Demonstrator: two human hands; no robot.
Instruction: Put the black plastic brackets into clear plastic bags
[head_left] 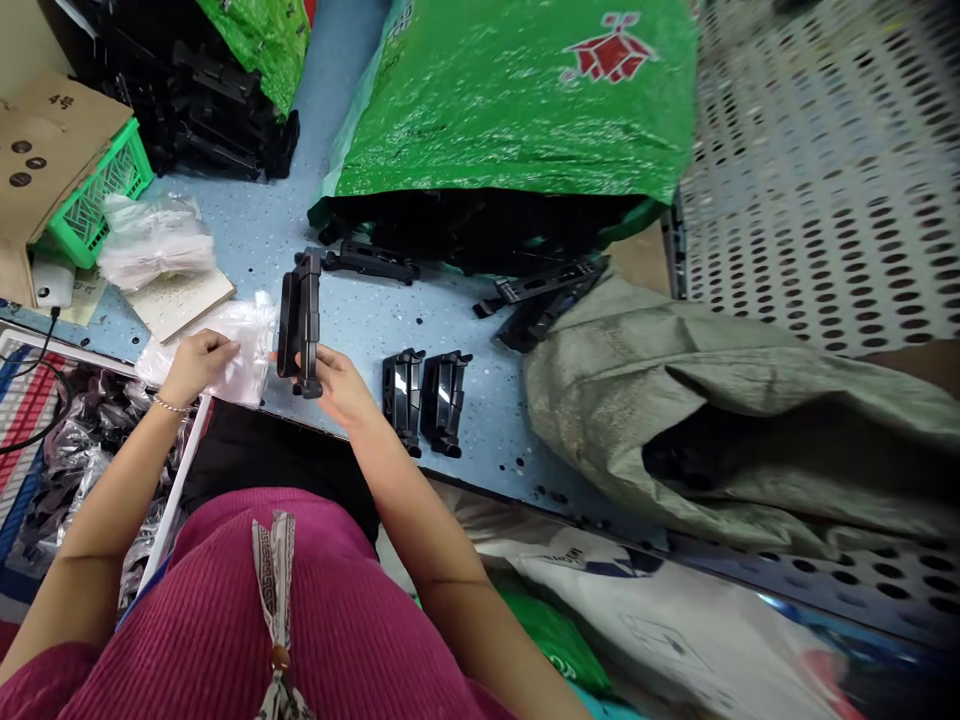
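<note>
My right hand (343, 388) grips a black plastic bracket-like part (300, 325) by its lower end, holding it upright over the blue table. My left hand (196, 366) is at a stack of clear plastic bags (244, 345), thumb and fingers pinched together on the top bag's film. Two similar black parts (403, 400) stand side by side on the table to the right of my right hand. Behind the held part, another black part (371, 262) lies before the mouth of a green sack.
The large green sack (517, 110) is full of black parts. A grey-green sack (637, 370) lies at the right, near loose black parts (547, 295). Bundled bags (157, 240) and a green basket (101, 195) stand at the left. Below, a white-rimmed crate (176, 490) holds bagged pieces.
</note>
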